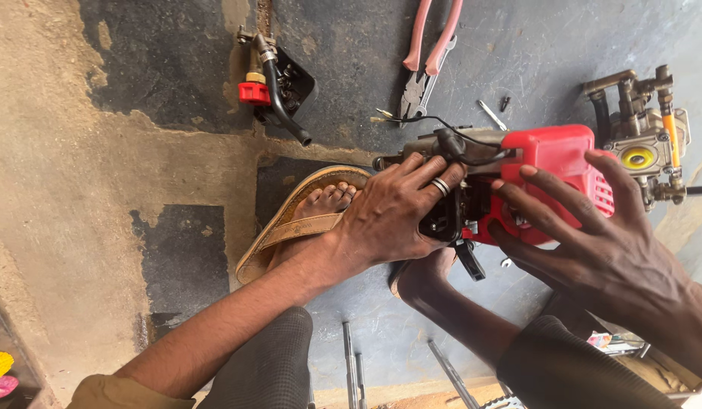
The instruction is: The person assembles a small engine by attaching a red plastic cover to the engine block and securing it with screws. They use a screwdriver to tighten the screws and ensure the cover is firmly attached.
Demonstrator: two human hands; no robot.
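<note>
Two bare hands rest on a small engine (517, 174) that sits on a grey concrete floor (176, 151), just ahead of the person's feet. The engine has a red plastic cover, a dark metal body and a black cable looping over its top. The left hand (392, 212), with a ring on one finger, lies flat over the dark metal end, fingers curled loosely around the body and cable, gripping rather than lifting. The right hand (593, 242) is spread wide, fingers long and apart, fingertips pressing the red cover; it clasps nothing.

The engine looks heavy and rigid for its size, probably oily in places. The plastic cover and thin cable seem the weakest parts, so the metal body is likely the safer place to take hold.

Just beside the engine, to the right, sits a brass pump (642, 129) with a yellow cap. A left foot in a tan sandal (298, 220) rests next to the left hand. Pink-handled pliers (426, 60) lie further up the floor, near a small screw (505, 101). A black hose fitting (279, 83) with a red collar lies well apart.
</note>
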